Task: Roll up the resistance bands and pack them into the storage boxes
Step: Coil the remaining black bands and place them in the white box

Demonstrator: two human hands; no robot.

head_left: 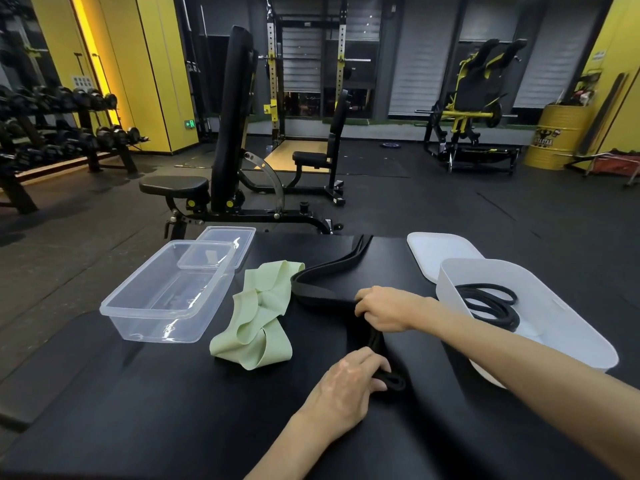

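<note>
A wide black resistance band lies across the black padded surface, running from the far edge toward me. My right hand grips it near the middle. My left hand pinches its near folded end against the pad. A pale green band lies crumpled to the left of my hands. A clear plastic box stands at the left with nothing in it. A white box at the right holds a coiled thin black band.
A clear lid leans at the clear box's far end. A white lid lies behind the white box. Beyond the pad stand an adjustable bench, a dumbbell rack at left, a power rack and a yellow drum.
</note>
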